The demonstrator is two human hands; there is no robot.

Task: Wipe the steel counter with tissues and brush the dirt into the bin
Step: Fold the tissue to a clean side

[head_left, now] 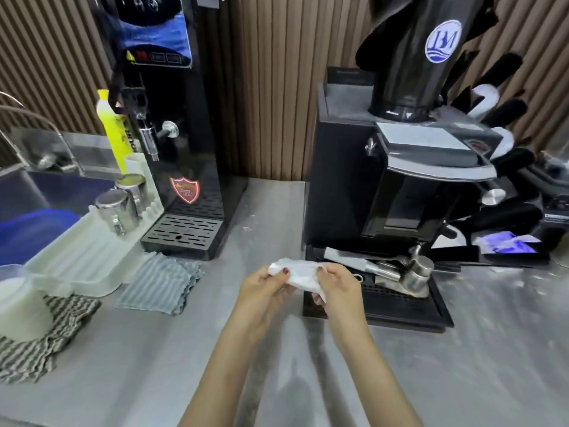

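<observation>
White tissue [300, 274], centre frame above the steel counter [154, 349], pinched by curled fingers of left hand [261, 295] and right hand [337, 292]; pulling apart may tear it.

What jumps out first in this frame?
The left hand and right hand pinch a crumpled white tissue at centre, above the steel counter. Behind it to the right stands a big black coffee grinder; back left, a black water dispenser.
</observation>
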